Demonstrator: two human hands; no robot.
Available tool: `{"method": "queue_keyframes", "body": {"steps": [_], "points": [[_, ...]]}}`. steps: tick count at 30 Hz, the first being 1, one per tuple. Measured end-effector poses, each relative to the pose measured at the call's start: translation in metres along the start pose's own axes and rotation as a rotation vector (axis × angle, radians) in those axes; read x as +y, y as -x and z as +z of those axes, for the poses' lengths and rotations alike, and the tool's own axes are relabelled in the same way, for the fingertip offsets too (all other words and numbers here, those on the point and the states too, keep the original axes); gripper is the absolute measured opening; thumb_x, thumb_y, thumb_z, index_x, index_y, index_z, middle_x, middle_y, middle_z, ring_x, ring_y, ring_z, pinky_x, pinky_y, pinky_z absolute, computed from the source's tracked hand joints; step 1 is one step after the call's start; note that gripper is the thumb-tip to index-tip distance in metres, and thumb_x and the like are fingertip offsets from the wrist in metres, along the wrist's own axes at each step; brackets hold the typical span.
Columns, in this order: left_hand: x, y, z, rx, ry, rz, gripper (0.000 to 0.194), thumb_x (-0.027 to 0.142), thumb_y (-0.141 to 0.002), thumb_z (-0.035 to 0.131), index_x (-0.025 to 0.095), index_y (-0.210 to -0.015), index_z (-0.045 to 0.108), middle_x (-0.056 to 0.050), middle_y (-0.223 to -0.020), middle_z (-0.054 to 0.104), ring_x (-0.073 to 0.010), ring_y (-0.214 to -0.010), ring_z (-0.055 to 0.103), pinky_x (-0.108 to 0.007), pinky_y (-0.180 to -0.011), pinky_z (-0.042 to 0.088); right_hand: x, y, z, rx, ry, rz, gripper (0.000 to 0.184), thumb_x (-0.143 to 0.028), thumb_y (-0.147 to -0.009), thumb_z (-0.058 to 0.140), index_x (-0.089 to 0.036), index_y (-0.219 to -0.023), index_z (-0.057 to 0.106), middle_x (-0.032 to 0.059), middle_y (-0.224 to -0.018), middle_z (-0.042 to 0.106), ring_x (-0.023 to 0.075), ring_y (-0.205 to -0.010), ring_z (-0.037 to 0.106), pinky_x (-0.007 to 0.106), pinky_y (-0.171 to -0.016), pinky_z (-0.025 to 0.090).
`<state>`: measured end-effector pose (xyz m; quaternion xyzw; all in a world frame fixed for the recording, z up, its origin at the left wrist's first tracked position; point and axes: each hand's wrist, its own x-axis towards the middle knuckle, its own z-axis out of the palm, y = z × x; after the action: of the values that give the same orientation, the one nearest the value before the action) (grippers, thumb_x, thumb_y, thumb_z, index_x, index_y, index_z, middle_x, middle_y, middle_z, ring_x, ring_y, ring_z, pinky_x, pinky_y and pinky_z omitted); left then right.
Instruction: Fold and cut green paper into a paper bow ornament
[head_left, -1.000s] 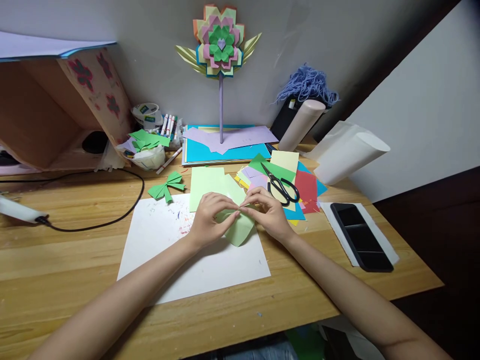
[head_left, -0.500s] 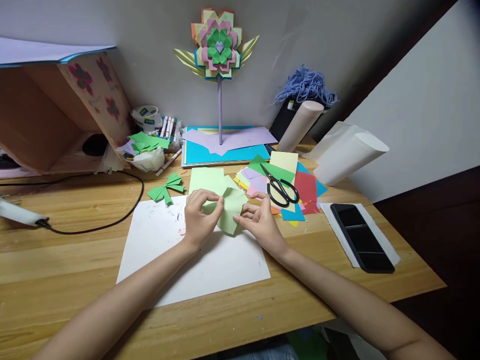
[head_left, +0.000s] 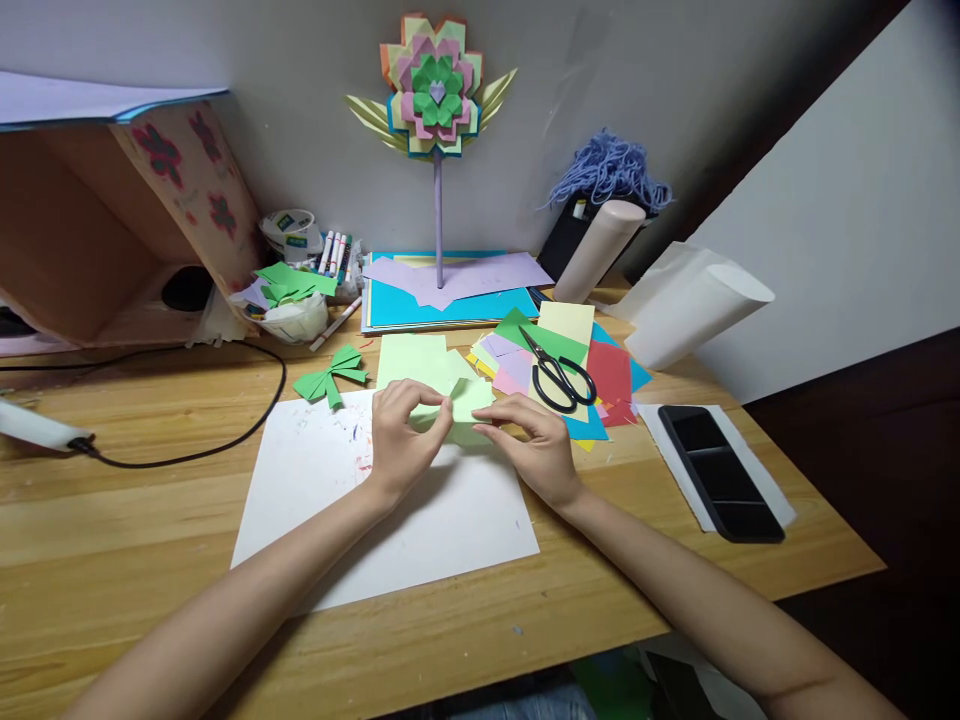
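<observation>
A creased piece of light green paper (head_left: 470, 399) is held up between my two hands, above a white sheet (head_left: 435, 530) on the table. My left hand (head_left: 409, 435) pinches its left side between thumb and fingers. On the right edge, my right hand (head_left: 536, 445) grips the same paper with thumb and fingertips. Behind my left hand lies a flat light green square (head_left: 412, 358). To the left is a green paper bow-like shape (head_left: 332, 378) with cut strips. Black-handled scissors (head_left: 559, 375) rest on coloured paper scraps (head_left: 611, 370) beyond my right hand.
A layered paper flower (head_left: 437, 90) stands at the back on a purple stem. Green scraps fill a white bowl (head_left: 296, 320) near markers (head_left: 334, 254). Paper rolls (head_left: 697, 318) and a phone (head_left: 720, 470) are at the right. A black cable (head_left: 247, 435) curves along the left.
The light green paper has tilted, so less of its face shows. My right hand has shifted its fingers and now pinches the paper's right edge. My left hand stays nearly in place.
</observation>
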<state>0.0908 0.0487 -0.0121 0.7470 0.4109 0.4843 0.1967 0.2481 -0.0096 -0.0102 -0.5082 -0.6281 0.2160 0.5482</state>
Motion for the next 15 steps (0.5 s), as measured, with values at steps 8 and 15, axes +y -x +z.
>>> {"method": "queue_keyframes", "body": {"steps": [8,15], "points": [[0.002,-0.003,-0.003,-0.056,-0.014,0.11,0.004,0.022,-0.076,0.06,0.021,-0.072,0.059,0.0,-0.076,0.066,-0.0173,-0.08,0.06,-0.036,-0.081,0.037,-0.003,-0.004,-0.005,0.041,0.102,0.024,0.006,-0.024,-0.075,0.067,-0.027,-0.079,0.07,0.0039,-0.086,0.051,0.0194,-0.086,0.054,0.037,-0.079,0.046],[-0.001,-0.009,-0.006,-0.227,0.168,0.118,0.005,0.021,-0.08,0.056,0.022,-0.08,0.061,-0.002,-0.084,0.069,-0.0177,-0.088,0.061,-0.038,-0.089,0.039,-0.002,-0.01,-0.012,-0.112,0.042,-0.032,0.005,-0.021,-0.077,0.063,-0.026,-0.078,0.065,0.0044,-0.105,0.06,0.0224,-0.104,0.053,0.044,-0.095,0.039]]}}
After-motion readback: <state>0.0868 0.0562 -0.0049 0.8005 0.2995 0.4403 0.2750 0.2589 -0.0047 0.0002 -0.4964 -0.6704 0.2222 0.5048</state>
